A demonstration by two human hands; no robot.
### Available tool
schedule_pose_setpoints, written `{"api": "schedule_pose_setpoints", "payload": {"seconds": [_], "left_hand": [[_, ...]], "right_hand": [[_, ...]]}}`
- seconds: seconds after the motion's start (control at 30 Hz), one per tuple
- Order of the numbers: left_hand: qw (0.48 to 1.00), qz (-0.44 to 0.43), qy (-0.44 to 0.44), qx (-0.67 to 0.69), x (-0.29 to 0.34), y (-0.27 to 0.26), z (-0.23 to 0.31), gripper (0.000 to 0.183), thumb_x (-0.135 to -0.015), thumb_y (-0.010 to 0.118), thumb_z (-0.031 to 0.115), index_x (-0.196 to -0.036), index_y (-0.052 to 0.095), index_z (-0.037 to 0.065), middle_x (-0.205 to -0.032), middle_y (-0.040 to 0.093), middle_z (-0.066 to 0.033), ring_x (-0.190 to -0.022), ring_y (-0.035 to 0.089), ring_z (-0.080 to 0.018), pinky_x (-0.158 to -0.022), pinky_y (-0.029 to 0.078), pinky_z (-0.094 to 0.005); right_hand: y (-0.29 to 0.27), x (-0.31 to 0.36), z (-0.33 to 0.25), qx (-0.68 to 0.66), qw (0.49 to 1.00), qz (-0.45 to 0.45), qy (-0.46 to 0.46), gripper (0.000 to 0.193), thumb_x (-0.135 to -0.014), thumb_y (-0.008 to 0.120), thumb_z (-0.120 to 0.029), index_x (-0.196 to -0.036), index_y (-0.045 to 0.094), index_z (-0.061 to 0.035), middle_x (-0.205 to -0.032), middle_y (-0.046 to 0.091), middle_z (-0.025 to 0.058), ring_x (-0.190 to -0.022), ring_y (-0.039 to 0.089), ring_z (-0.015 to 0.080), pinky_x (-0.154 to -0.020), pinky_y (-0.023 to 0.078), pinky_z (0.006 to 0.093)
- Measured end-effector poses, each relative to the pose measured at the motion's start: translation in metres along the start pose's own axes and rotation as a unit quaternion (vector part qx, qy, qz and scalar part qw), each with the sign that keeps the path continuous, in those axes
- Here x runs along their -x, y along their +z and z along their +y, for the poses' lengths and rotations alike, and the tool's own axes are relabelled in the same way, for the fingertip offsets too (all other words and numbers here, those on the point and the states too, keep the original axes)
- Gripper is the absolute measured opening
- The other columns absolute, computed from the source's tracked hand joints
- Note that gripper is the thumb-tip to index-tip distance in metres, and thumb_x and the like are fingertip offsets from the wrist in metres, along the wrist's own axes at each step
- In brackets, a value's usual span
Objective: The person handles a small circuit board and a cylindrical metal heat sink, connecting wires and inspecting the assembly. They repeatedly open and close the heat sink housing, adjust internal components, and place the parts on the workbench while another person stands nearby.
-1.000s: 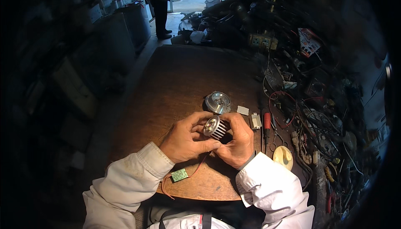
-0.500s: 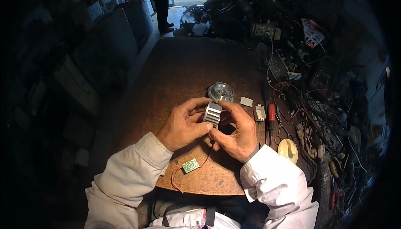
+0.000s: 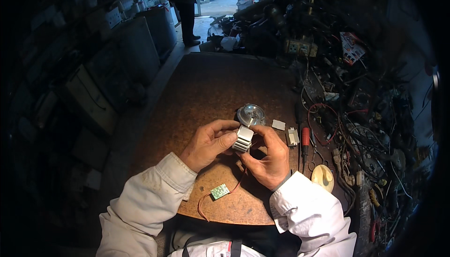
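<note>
Between my two hands, above the table, is a finned silver metal heat sink point(image 3: 243, 139). My left hand point(image 3: 208, 144) grips it with the thumb on its left side and the fingers curled behind. On the other side, my right hand point(image 3: 268, 157) closes on it with thumb and fingers. A red and dark wire runs down from under it to a small green circuit board point(image 3: 219, 191) lying on the table. Just beyond my fingertips sits a round, clear and silver lamp housing point(image 3: 251, 114).
To the right lie a white flat plate point(image 3: 278, 124), a small white plastic case point(image 3: 292, 136), a red-handled screwdriver point(image 3: 305, 137), scissors point(image 3: 318, 156) and a cream round cover point(image 3: 322, 178). Tangled cables and parts point(image 3: 370, 130) line the right edge. A person point(image 3: 185, 13) stands beyond the table.
The heat sink has been tilted between my fingers, so its smooth top face shows more. My left thumb has shifted up along it. The whole view has moved slightly.
</note>
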State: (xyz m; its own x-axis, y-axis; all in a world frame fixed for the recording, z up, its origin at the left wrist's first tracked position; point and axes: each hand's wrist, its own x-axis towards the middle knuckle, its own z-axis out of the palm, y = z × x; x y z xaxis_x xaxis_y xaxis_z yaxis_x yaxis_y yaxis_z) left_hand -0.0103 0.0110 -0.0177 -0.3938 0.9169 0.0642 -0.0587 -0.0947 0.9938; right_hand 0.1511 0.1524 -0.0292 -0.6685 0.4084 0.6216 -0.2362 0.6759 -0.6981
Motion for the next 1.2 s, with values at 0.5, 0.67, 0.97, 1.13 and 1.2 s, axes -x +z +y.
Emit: {"api": "schedule_pose_setpoints", "payload": {"seconds": [0.5, 0.67, 0.97, 1.13, 1.2], "left_hand": [[0.997, 0.03, -0.005, 0.071, -0.002, -0.007, -0.007, 0.045, -0.112, 0.057, 0.031, -0.144, 0.058, -0.001, -0.129, 0.072, -0.0141, -0.116, 0.073, -0.0241, -0.098, 0.063, -0.0419], [0.996, 0.036, -0.019, 0.075, -0.001, -0.004, -0.002, 0.043, -0.112, 0.054, 0.029, -0.143, 0.058, -0.001, -0.128, 0.072, -0.0136, -0.115, 0.073, -0.0232, -0.098, 0.063, -0.0415], [0.998, 0.023, 0.002, 0.05, -0.001, 0.0, -0.005, 0.044, -0.11, 0.062, 0.029, -0.142, 0.059, -0.002, -0.127, 0.072, -0.0138, -0.114, 0.073, -0.0224, -0.099, 0.062, -0.0394], [1.0, 0.021, -0.002, 0.016, -0.001, 0.003, -0.002, 0.047, -0.109, 0.066, 0.023, -0.142, 0.056, -0.008, -0.125, 0.072, -0.018, -0.112, 0.073, -0.0201, -0.096, 0.062, -0.0339], [1.0, 0.019, 0.003, 0.016, -0.001, 0.005, 0.004, 0.048, -0.107, 0.069, 0.021, -0.143, 0.055, -0.009, -0.125, 0.072, -0.018, -0.113, 0.072, -0.0199, -0.097, 0.061, -0.0331]], "right_hand": [[0.001, -0.001, 0.001, -0.021, 0.997, -0.026, 0.063, 0.063, -0.085, 0.089, -0.008, -0.141, 0.061, 0.002, -0.107, 0.075, 0.0136, -0.091, 0.077, 0.0197, -0.077, 0.063, 0.0321], [0.005, 0.002, 0.003, -0.07, 0.989, -0.04, 0.128, 0.064, -0.086, 0.089, -0.01, -0.141, 0.06, 0.0019, -0.095, 0.077, 0.0096, -0.081, 0.075, 0.0159, -0.071, 0.062, 0.031], [-0.003, -0.003, -0.006, -0.093, 0.983, -0.069, 0.144, 0.073, -0.086, 0.091, -0.019, -0.146, 0.057, 0.0035, -0.101, 0.076, 0.0162, -0.082, 0.076, 0.0191, -0.071, 0.062, 0.0327], [0.001, 0.002, 0.004, -0.095, 0.987, -0.063, 0.116, 0.068, -0.088, 0.089, -0.014, -0.145, 0.057, 0.0045, -0.099, 0.076, 0.0145, -0.08, 0.075, 0.0171, -0.067, 0.062, 0.0303], [0.001, 0.001, 0.004, -0.114, 0.983, -0.064, 0.125, 0.066, -0.09, 0.087, -0.012, -0.145, 0.057, 0.0051, -0.099, 0.075, 0.0139, -0.079, 0.075, 0.016, -0.065, 0.061, 0.0293]]}}
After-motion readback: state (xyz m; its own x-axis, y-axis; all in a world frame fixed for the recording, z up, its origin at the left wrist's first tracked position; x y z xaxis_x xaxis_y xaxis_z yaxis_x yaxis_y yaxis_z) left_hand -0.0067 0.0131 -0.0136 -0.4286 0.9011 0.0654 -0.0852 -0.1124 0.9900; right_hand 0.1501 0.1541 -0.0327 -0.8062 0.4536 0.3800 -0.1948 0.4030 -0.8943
